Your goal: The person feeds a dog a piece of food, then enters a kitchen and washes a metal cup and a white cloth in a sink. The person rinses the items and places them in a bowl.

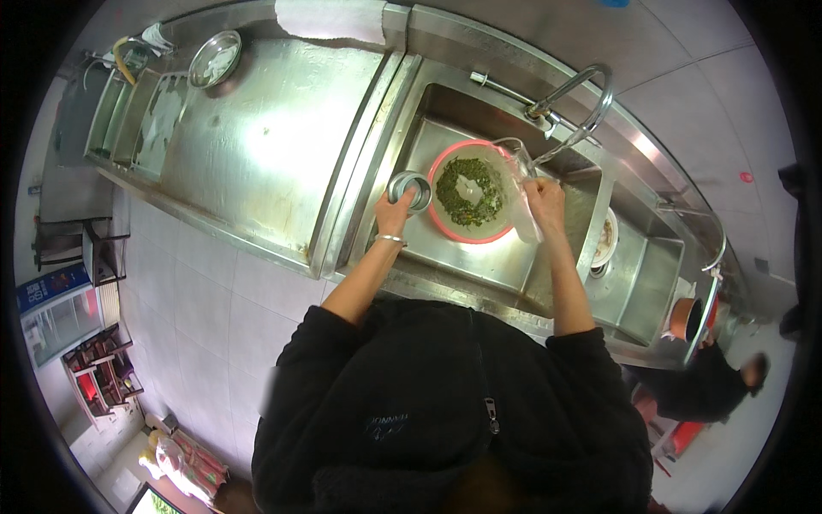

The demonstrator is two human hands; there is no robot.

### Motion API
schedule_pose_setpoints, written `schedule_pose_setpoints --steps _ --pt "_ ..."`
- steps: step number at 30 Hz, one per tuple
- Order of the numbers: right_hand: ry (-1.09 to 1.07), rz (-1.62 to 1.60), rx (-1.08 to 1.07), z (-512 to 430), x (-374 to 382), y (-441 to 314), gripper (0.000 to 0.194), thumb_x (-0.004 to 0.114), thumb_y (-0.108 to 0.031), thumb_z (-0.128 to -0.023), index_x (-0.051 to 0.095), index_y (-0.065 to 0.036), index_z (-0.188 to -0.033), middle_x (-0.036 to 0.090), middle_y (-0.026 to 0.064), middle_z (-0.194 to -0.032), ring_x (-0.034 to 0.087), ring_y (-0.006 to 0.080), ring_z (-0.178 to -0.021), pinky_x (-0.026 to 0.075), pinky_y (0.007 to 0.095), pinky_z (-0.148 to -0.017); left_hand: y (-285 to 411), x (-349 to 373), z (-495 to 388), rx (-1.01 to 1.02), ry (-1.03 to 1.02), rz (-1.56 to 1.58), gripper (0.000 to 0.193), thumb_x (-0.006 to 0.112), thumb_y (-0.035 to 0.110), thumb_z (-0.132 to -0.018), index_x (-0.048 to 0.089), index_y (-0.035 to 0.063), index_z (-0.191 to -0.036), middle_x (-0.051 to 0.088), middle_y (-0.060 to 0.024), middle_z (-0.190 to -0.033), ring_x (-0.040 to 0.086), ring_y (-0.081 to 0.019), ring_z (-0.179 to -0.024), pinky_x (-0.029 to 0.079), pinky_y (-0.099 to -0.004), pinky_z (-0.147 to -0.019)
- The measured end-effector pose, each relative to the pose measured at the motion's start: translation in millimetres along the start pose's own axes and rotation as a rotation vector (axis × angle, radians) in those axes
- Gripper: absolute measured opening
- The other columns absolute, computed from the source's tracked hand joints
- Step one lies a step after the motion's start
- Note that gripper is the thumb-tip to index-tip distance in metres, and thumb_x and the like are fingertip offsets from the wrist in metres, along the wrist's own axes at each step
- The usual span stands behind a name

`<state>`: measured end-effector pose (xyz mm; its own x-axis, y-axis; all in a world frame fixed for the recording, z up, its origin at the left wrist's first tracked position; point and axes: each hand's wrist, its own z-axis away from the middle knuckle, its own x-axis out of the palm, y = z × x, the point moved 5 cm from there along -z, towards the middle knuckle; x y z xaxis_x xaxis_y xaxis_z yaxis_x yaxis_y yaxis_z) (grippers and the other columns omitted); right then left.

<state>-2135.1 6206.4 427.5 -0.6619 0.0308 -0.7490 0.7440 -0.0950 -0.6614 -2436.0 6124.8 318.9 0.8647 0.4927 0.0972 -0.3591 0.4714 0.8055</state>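
Note:
My left hand (393,213) grips a round metal cup or lid (411,191) at the basin's left side, its opening facing up. In my right hand (546,200) is a clear plastic jug (521,204), held over the right part of the pink-rimmed basin (443,228). Wet dark-green leaf bits (475,209) form a ring inside the basin, around a paler middle. The basin stands in a steel sink (420,144). A curved chrome faucet (607,96) reaches over from the back, and a stream of water (559,151) falls from it beside the jug's upper end.
A second sink (652,270) on the right holds a white bowl (603,241). An orange-brown pot (681,318) stands at its far end, near another person (700,382). Left lies a steel counter (289,193) with a metal bowl (215,59).

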Motion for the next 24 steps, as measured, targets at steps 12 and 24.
schedule_pose_setpoints --steps 12,24 --pt "-0.597 0.635 0.198 7 47 72 0.034 0.048 -0.020 -0.080 0.062 0.004 -0.098 0.060 0.0285 -0.103 0.058 0.0423 -0.099 0.046 0.0450 -0.088 -32 2 -24 -0.116 -0.001 0.098 0.045 0.075 0.028 -0.073 0.056 0.0048 -0.106 0.063 -0.0096 -0.097 0.064 -0.0179 -0.080 0.055 -0.0337 -0.065" --pt "-0.643 0.621 0.212 11 71 93 0.033 0.045 -0.019 -0.081 0.060 0.006 -0.098 0.059 0.0305 -0.100 0.058 0.0432 -0.097 0.046 0.0459 -0.087 10 42 -52 -0.009 -0.069 0.067 0.046 0.074 0.031 -0.071 0.061 -0.0007 -0.101 0.064 -0.0082 -0.091 0.060 -0.0144 -0.076 0.049 -0.0293 -0.063"
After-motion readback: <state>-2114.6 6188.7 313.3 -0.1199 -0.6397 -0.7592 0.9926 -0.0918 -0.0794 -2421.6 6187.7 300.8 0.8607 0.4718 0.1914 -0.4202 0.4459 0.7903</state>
